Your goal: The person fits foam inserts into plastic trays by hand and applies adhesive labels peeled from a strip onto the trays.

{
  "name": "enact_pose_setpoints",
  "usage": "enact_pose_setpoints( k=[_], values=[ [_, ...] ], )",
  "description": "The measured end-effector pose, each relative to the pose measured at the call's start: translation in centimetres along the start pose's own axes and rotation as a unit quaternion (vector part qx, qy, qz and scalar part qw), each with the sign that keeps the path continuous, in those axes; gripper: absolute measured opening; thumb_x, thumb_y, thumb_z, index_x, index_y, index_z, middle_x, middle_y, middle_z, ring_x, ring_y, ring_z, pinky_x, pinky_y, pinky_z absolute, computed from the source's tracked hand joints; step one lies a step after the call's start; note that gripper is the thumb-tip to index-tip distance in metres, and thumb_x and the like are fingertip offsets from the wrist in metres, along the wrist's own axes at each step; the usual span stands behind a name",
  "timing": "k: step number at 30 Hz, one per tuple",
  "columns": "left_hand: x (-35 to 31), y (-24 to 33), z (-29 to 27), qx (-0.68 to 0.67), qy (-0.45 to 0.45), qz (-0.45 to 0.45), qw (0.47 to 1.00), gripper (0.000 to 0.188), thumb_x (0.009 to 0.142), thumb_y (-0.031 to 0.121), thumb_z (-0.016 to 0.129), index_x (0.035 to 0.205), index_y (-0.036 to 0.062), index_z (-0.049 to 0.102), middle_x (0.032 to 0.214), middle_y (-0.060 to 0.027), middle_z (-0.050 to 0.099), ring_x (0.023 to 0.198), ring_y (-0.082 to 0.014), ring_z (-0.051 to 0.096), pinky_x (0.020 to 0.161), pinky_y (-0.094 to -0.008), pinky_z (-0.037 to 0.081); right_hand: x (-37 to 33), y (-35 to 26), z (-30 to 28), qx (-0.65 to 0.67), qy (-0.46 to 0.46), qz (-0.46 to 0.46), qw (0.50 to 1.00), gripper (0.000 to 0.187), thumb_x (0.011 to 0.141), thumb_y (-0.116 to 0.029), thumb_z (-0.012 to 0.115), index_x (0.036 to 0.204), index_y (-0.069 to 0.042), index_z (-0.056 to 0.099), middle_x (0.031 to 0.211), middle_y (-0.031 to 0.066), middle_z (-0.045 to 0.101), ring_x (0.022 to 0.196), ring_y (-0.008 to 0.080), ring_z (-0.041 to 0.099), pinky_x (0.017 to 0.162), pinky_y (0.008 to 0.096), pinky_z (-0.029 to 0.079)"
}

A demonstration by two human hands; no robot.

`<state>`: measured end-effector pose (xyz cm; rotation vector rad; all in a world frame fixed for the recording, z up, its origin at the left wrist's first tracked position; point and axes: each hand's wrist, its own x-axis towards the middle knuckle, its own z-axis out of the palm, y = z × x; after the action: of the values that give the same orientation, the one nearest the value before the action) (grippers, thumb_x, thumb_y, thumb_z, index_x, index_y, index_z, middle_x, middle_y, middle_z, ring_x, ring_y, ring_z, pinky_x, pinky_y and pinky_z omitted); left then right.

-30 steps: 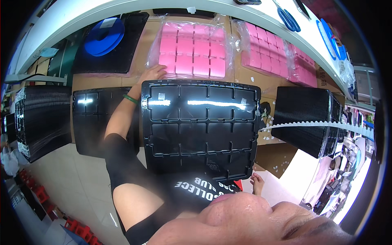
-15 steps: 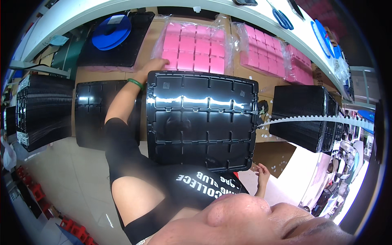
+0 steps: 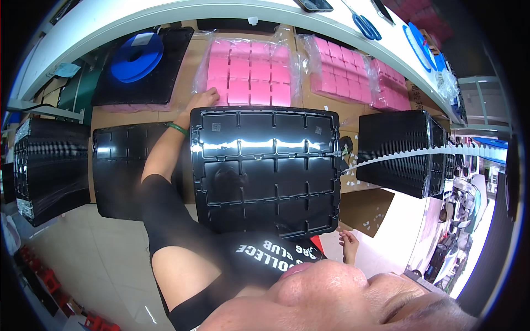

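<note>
Just below the left grip (image 3: 203,99), a black compartment tray (image 3: 265,171) lies across the person's lap, its far left corner near the wrist. The left grip rests on a bag of pink foam blocks (image 3: 248,77); whether its fingers are closed cannot be told. The right grip (image 3: 349,245) hangs loosely open, empty, beneath the tray's near right corner. Farther right stands a stack of black trays (image 3: 403,151).

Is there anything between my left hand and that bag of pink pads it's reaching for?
Nothing visible. The left hand already lies against the lower left edge of the bag of pink pads. The black tray sits nearer the body, beside the forearm rather than across it.
</note>
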<state>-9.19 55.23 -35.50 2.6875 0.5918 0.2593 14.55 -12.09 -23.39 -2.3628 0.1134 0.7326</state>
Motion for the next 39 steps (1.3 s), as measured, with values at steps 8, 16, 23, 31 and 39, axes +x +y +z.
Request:
enact_pose_setpoints(
  k=[8, 16, 23, 31, 39],
  values=[
    [3.0, -0.6, -1.9, -0.180, 0.058, -0.084, 0.978, 0.014, 0.079, 0.017, 0.065, 0.088, 0.0062, 0.069, 0.086, -0.0109, 0.066, 0.082, -0.0292, 0.065, 0.072, -0.0392, 0.051, 0.6, 0.5, -0.3, 0.035, 0.000, -0.013, 0.999, 0.022, 0.090, -0.009, 0.057, 0.109, -0.002, 0.065, 0.094, 0.0065, 0.070, 0.080, 0.0129, 0.064, 0.065, 0.0247, 0.051],
    [5.5, -0.8, -3.4, -0.239, 0.179, -0.108, 0.948, 0.009, 0.082, 0.010, 0.063, 0.085, 0.0022, 0.065, 0.077, -0.0175, 0.066, 0.064, -0.0267, 0.067, 0.063, -0.0378, 0.052, 3.0, 0.3, -1.3, 0.059, -0.004, -0.072, 0.996, 0.019, 0.089, -0.007, 0.060, 0.106, -0.002, 0.066, 0.089, 0.0051, 0.069, 0.071, 0.0105, 0.062, 0.057, 0.0211, 0.049],
    [7.1, 2.1, -11.1, -0.236, 0.146, -0.131, 0.952, 0.013, 0.084, 0.012, 0.061, 0.092, 0.0019, 0.061, 0.080, -0.0191, 0.066, 0.071, -0.0305, 0.068, 0.065, -0.0401, 0.053, 3.3, -12.3, -2.8, 0.011, 0.077, -0.277, 0.958, 0.021, 0.089, -0.011, 0.065, 0.107, -0.001, 0.067, 0.086, 0.0037, 0.067, 0.074, 0.0079, 0.059, 0.065, 0.0207, 0.047],
    [7.2, 14.8, -18.4, -0.058, 0.216, -0.006, 0.975, 0.014, 0.078, 0.016, 0.064, 0.085, 0.0072, 0.072, 0.080, -0.0183, 0.067, 0.078, -0.0346, 0.067, 0.073, -0.0421, 0.054, -0.4, -33.8, 10.3, -0.006, -0.027, -0.623, 0.782, 0.048, 0.079, -0.024, 0.075, 0.119, 0.000, 0.060, 0.115, 0.0144, 0.062, 0.107, 0.0258, 0.059, 0.094, 0.0342, 0.044],
    [8.9, 26.9, -16.8, 0.018, 0.367, -0.022, 0.930, 0.017, 0.081, 0.023, 0.066, 0.077, 0.0058, 0.067, 0.070, -0.0169, 0.065, 0.071, -0.0359, 0.065, 0.064, -0.0445, 0.053, 1.0, -42.8, 22.2, 0.053, 0.028, -0.707, 0.705, 0.099, 0.068, -0.038, 0.081, 0.144, -0.002, 0.029, 0.144, 0.0318, 0.028, 0.134, 0.0449, 0.028, 0.111, 0.0501, 0.024]
  ],
)
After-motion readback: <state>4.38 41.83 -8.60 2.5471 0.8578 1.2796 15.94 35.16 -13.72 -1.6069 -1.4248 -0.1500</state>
